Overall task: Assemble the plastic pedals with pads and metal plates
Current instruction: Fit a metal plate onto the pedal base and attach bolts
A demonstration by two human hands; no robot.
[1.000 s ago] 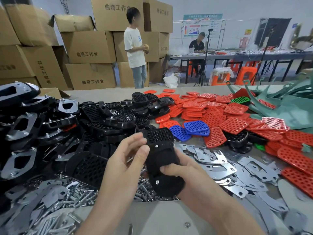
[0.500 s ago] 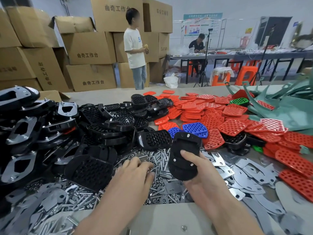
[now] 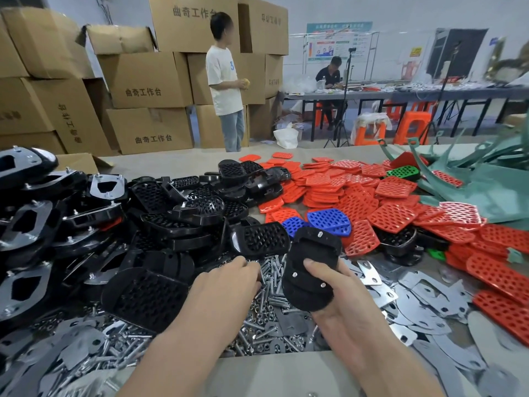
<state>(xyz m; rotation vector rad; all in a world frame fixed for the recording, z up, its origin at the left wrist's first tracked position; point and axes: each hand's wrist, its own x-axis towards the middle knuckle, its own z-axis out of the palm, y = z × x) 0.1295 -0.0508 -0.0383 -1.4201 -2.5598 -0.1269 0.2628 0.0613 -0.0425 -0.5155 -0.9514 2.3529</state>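
My right hand (image 3: 337, 305) grips a black plastic pedal (image 3: 312, 270) above the table, thumb on top. The pedal's underside faces me, and three bolt ends stick out of it. My left hand (image 3: 226, 285) reaches down into a heap of loose bolts and nuts (image 3: 269, 299) just left of the pedal. Its fingers are bent and their tips are hidden, so a pinched bolt cannot be made out. Flat metal plates (image 3: 423, 299) lie scattered to the right. Red pads (image 3: 392, 216) and two blue pads (image 3: 329, 220) are heaped behind.
A heap of black pedals (image 3: 183, 213) fills the left middle. Pedals fitted with metal plates (image 3: 25, 224) are stacked at far left, and green parts (image 3: 486, 190) lie at far right. Behind the table a person (image 3: 224, 81) stands before stacked cardboard boxes (image 3: 148, 78).
My left hand let go of the pedal and dropped to the bolt heap. My right hand carried the pedal to the right and turned its underside up.
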